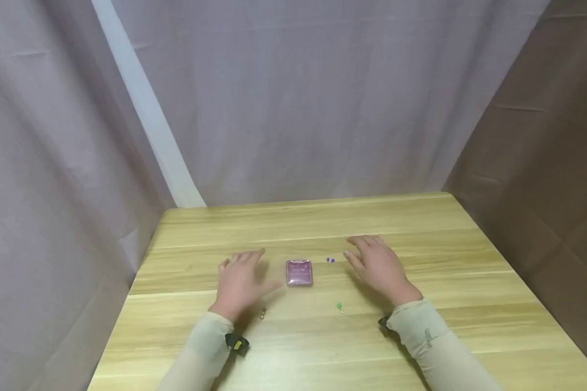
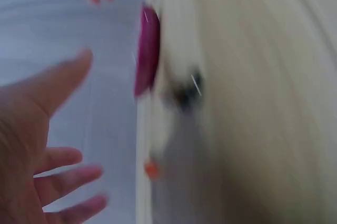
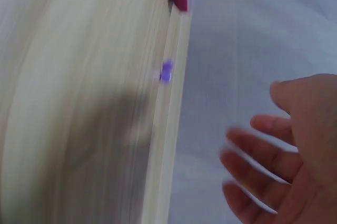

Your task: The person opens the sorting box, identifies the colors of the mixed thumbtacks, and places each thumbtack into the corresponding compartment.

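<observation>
A small square pink-purple case (image 1: 299,273) with a shiny top lies on the wooden table between the hands. My left hand (image 1: 239,285) hovers left of it, fingers spread and holding nothing. Near that wrist is a tiny dark metallic piece (image 1: 262,313). The left wrist view also shows a blurred orange bit (image 2: 151,169) on the tabletop. Two tiny purple pieces (image 1: 332,260) lie between the case and my right hand (image 1: 381,269), which is above the table with loosely bent, empty fingers. Closer to me sits a small green piece (image 1: 339,307). These pieces are too small to identify.
The light wood table (image 1: 293,353) reaches back to a grey curtain (image 1: 313,108). More cloth hangs along the left and right sides. Both wrists wear a dark strap with a device, the left one (image 1: 237,344) close above the tabletop.
</observation>
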`<action>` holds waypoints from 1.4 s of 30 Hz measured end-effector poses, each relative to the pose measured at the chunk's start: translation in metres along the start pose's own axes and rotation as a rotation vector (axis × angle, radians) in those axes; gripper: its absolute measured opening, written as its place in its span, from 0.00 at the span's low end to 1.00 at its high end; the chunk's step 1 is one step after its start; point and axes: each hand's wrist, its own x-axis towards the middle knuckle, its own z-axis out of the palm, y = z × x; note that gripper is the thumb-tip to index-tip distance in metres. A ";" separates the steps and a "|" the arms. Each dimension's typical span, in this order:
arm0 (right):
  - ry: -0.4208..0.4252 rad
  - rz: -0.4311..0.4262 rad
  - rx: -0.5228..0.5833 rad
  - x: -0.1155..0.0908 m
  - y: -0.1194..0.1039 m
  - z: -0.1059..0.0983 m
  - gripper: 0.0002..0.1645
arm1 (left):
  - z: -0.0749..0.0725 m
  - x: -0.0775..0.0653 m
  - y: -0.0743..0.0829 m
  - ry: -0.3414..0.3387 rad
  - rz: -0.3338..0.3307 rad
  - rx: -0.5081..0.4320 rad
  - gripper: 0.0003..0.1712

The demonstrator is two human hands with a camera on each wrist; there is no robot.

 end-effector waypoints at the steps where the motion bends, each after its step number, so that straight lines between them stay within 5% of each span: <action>1: 0.003 -0.001 0.036 0.001 -0.003 0.001 0.26 | 0.001 0.003 0.005 -0.014 0.013 -0.047 0.55; 6: -0.077 -0.049 0.164 0.007 -0.023 0.010 0.18 | 0.016 0.018 0.022 -0.179 0.036 -0.189 0.56; 11: -0.194 -0.130 0.145 0.009 -0.038 0.024 0.30 | 0.031 0.021 0.025 -0.302 -0.016 -0.224 0.63; 22: -0.237 -0.192 0.178 0.004 -0.045 0.042 0.37 | 0.037 0.013 0.029 -0.289 -0.027 -0.379 0.47; 42: -0.219 -0.262 0.134 0.006 -0.042 0.037 0.32 | 0.038 0.018 0.033 -0.289 0.000 -0.314 0.40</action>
